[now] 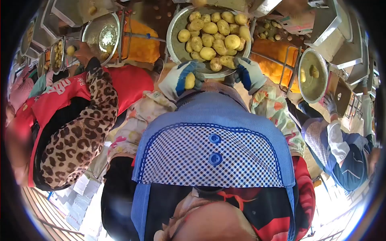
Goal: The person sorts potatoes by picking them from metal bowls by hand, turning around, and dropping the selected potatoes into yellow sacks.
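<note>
My left hand, in a white, blue and grey glove, is closed around a yellow potato just below the near rim of a metal basin. The basin holds many potatoes in a heap. My right hand, gloved alike, is at the basin's near right rim. Its thumb side lies close to a potato at the edge, and its other fingers are lower, partly hidden; I see nothing held in it.
On the left a co-worker's bare hand is beside a potato and another metal basin. To the right stands a basin with a few potatoes, near another co-worker's gloved hand. Orange sacks hang between the stations.
</note>
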`<action>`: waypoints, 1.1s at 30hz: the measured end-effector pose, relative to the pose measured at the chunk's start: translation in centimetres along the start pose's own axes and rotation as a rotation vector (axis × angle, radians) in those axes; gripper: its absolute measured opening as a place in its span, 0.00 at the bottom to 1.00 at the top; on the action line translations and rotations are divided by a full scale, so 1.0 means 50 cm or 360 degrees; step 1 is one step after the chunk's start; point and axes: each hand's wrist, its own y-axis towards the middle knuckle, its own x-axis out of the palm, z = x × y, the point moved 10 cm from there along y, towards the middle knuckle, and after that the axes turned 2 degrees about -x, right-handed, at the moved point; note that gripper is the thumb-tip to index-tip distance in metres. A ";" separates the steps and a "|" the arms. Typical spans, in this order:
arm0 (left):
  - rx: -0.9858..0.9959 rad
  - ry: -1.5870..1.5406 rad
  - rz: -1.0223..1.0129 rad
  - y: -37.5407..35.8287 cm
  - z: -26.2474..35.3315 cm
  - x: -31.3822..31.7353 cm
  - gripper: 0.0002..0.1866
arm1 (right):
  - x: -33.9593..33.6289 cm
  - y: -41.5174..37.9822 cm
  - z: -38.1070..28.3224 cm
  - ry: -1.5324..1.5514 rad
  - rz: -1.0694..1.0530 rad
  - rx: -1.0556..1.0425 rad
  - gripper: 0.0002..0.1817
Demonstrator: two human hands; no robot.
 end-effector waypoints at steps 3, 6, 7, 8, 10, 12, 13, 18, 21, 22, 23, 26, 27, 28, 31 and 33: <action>-0.0076 0.0112 -0.0020 0.015 0.003 0.027 0.18 | 0.049 -0.025 0.007 -0.0076 -0.0010 0.0050 0.22; 0.0059 0.0619 -0.0013 0.004 0.024 0.051 0.20 | 0.149 -0.059 -0.020 -0.0496 -0.0383 -0.0375 0.19; 0.0174 0.0831 -0.0028 -0.001 0.040 0.053 0.20 | 0.184 -0.083 -0.047 -0.0818 -0.0481 -0.0554 0.17; 0.0248 0.0724 -0.0101 0.006 0.038 0.045 0.20 | 0.202 -0.092 -0.062 -0.0987 -0.0483 -0.0748 0.16; 0.0268 0.0470 -0.0185 0.011 0.030 0.017 0.19 | 0.196 -0.096 -0.073 -0.1139 -0.0421 -0.0735 0.17; 0.0165 0.0175 -0.0213 0.001 0.017 -0.020 0.17 | 0.164 -0.101 -0.103 -0.1225 -0.0224 -0.0892 0.20; 0.0110 0.0019 -0.0221 -0.006 0.006 -0.032 0.17 | 0.123 -0.092 -0.118 -0.1356 0.0144 -0.1036 0.21; 0.0343 0.0151 0.0197 -0.042 0.019 -0.097 0.19 | -0.013 -0.029 -0.178 -0.1516 0.0633 -0.0968 0.32; 0.0222 0.0021 0.0213 -0.045 0.004 -0.111 0.20 | -0.015 0.038 -0.231 -0.1626 0.0668 -0.0936 0.37; 0.0271 0.0055 0.0237 -0.051 0.009 -0.113 0.20 | 0.005 0.058 -0.242 -0.1690 0.0606 -0.0911 0.36; 0.0313 0.0088 0.0261 -0.059 0.012 -0.113 0.19 | 0.032 0.066 -0.247 -0.1753 0.0545 -0.0879 0.36; 0.0354 0.0118 0.0291 -0.054 0.004 -0.130 0.18 | 0.087 0.045 -0.242 -0.1796 0.0332 -0.1006 0.31; 0.0362 0.0118 0.0286 -0.049 0.007 -0.133 0.18 | 0.098 0.044 -0.232 -0.1737 0.0236 -0.1124 0.31; 0.0332 0.0072 0.0298 -0.046 0.004 -0.135 0.17 | 0.105 0.032 -0.211 -0.1766 0.0226 -0.1160 0.31; 0.0265 -0.0012 0.0326 -0.041 0.006 -0.137 0.17 | 0.150 -0.005 -0.160 -0.1739 0.0054 -0.1074 0.33; 0.0241 -0.0004 0.0335 -0.039 0.005 -0.146 0.17 | 0.192 -0.030 -0.126 -0.1876 -0.0151 -0.1184 0.33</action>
